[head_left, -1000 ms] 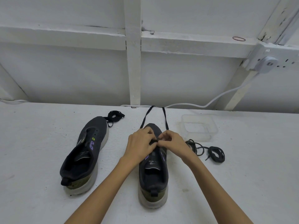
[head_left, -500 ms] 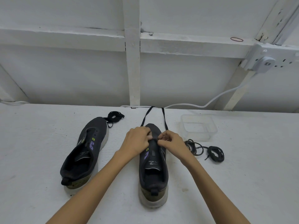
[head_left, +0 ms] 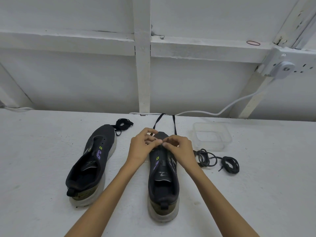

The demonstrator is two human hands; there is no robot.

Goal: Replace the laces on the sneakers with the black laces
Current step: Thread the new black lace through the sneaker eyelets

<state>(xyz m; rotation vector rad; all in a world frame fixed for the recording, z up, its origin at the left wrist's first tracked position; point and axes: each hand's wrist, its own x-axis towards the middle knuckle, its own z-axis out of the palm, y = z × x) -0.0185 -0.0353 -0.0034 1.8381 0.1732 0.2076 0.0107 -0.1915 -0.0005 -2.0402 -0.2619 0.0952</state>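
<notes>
Both hands' fingers pinching black lace over sneaker near worktop far edge; likely limp, light, best gripped at stiff tip.

the left hand and right hand cover the near sneaker's front eyelets, hiding how the black lace threads there. both forearms run off the near edge.
</notes>
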